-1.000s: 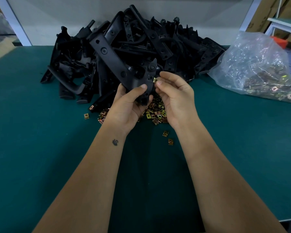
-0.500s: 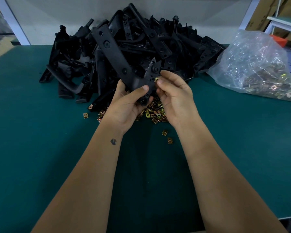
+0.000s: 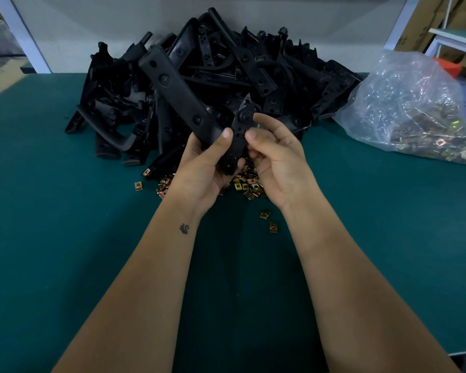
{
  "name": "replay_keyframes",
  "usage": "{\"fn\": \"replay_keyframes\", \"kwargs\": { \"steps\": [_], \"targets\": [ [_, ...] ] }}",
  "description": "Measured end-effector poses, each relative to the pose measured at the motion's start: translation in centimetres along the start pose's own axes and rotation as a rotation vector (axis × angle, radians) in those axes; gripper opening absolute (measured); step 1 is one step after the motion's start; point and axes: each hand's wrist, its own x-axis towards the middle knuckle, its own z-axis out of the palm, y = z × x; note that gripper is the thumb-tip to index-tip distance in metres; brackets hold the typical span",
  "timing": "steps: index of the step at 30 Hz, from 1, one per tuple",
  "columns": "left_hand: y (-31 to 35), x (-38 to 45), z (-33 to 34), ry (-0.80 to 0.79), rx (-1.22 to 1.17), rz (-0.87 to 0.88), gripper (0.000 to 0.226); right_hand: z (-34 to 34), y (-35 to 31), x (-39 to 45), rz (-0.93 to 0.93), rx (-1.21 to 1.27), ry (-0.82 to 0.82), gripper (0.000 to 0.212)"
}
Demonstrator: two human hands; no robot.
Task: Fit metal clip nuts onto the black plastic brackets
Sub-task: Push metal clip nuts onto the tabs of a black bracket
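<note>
The left hand (image 3: 203, 168) is gripping a black plastic bracket (image 3: 178, 95), thumb lying across its lower end, the long arm slanting up toward 11 o'clock. The right hand (image 3: 277, 160) is sitting just beside it at 3 o'clock, fingers curled against the bracket's edge; whether they are pinching a nut cannot be told. Loose clip nuts (image 3: 249, 185) are lying under the hands on the green table (image 3: 65, 238). A bracket pile (image 3: 253, 71) is sitting at 12 o'clock, a plastic bag (image 3: 417, 103) at 2 o'clock.
</note>
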Motion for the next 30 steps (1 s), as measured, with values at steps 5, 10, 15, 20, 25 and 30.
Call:
{"fn": "replay_keyframes", "kwargs": {
  "steps": [5, 10, 15, 20, 25, 30],
  "targets": [
    [0.37, -0.12, -0.09, -0.003, 0.016, -0.004, 0.044, 0.26, 0.24, -0.10, -0.015, -0.018, 0.002, 0.027],
    [0.27, -0.12, -0.04, 0.012, 0.047, 0.007, 0.043, 0.40, 0.32, -0.19, -0.020, -0.009, 0.028, 0.023],
    [0.03, -0.07, 0.12, 0.043, 0.046, 0.017, 0.043, 0.63, 0.46, -0.18, -0.036, -0.003, 0.048, 0.020],
    [0.09, -0.06, 0.27, 0.058, 0.050, 0.019, 0.042, 0.61, 0.48, -0.28, -0.026, 0.000, 0.046, 0.019],
    [0.20, -0.15, 0.18, 0.068, 0.123, -0.009, 0.030, 0.58, 0.28, -0.31, -0.035, -0.088, 0.032, 0.022],
    [0.20, -0.24, 0.46, 0.093, 0.173, -0.004, 0.027, 0.66, 0.40, -0.27, -0.019, -0.104, 0.062, 0.023]
  ]
}}
